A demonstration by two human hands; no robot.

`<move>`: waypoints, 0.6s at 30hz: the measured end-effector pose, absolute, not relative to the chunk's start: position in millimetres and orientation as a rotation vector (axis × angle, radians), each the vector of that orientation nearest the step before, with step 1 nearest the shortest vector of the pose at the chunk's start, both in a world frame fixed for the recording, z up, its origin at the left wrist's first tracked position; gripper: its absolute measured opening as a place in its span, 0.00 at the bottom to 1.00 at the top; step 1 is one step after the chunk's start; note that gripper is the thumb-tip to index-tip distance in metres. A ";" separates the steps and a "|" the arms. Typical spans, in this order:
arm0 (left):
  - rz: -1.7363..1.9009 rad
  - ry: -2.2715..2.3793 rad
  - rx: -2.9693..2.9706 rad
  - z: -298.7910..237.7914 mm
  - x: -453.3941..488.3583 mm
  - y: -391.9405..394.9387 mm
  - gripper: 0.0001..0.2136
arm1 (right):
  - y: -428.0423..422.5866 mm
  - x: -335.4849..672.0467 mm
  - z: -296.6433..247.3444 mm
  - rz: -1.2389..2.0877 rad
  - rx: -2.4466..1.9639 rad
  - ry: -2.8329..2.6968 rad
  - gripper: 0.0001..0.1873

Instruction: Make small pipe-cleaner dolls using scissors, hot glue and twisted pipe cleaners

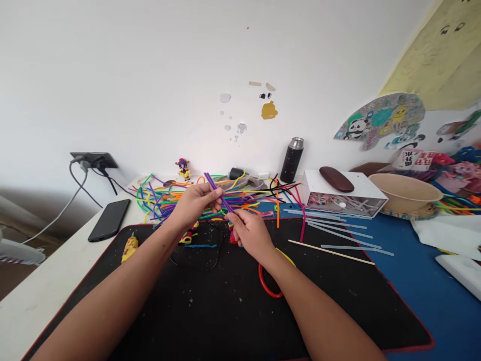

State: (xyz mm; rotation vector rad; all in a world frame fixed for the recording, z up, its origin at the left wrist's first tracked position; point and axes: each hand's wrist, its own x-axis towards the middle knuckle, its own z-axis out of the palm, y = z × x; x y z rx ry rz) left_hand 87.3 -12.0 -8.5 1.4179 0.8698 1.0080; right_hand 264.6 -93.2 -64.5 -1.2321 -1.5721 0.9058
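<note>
White wall (pixel 150 65) fills the upper part of the frame, and below it a black desk mat (pixel 210 321) with a red edge spreads across the lower middle. At the centre of the frame are purple pipe cleaners (pixel 212 184), a slim bundle of at least two strands lying side by side. They look straight and evenly coloured along the visible stretch, slanting from upper left to lower right, with the upper ends free; the lower ends are hidden by fingers. The left hand (pixel 196 201) pinches the bundle partway along between thumb and fingers, while the right hand (pixel 252 234) is closed around its lower part. Behind them, a multicoloured pipe cleaner pile (pixel 161 201) stretches left of centre, its purple, orange, green and yellow strands overlapping loosely.
</note>
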 end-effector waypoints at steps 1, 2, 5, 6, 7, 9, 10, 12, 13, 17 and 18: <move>1.007 0.867 1.418 -8.9 87.1 -11.7 0.22 | -93.0 264.8 -64.8 0.915 -1.231 -1.564 0.20; 1.007 0.866 1.419 -9.4 87.0 -11.5 0.22 | -92.9 265.0 -64.9 0.924 -1.230 -1.559 0.20; 1.009 0.863 1.417 -10.7 86.6 -10.7 0.21 | -92.7 265.3 -65.2 0.948 -1.225 -1.552 0.21; 1.008 0.862 1.413 -11.0 86.4 -10.6 0.21 | -92.5 265.4 -65.3 0.959 -1.222 -1.545 0.21; 1.007 0.861 1.405 -11.2 86.3 -10.4 0.21 | -92.3 265.5 -65.6 0.972 -1.217 -1.535 0.21; 1.009 0.860 1.381 -11.5 86.0 -10.2 0.21 | -91.6 265.8 -66.2 1.000 -1.207 -1.515 0.20; 1.008 0.858 1.366 -11.5 85.9 -10.1 0.21 | -91.3 266.0 -66.5 1.009 -1.203 -1.509 0.20; 1.003 0.848 1.338 -11.5 85.9 -10.0 0.21 | -90.9 266.0 -66.7 1.014 -1.198 -1.511 0.20; 0.998 0.841 1.326 -11.4 86.0 -10.0 0.21 | -91.0 265.9 -66.6 1.011 -1.198 -1.518 0.21; 0.978 0.835 1.278 -10.8 87.0 -10.1 0.21 | -92.4 264.5 -65.1 0.985 -1.218 -1.568 0.22; 0.971 0.840 1.272 -10.7 87.1 -9.8 0.21 | -92.9 264.2 -64.7 0.970 -1.234 -1.586 0.22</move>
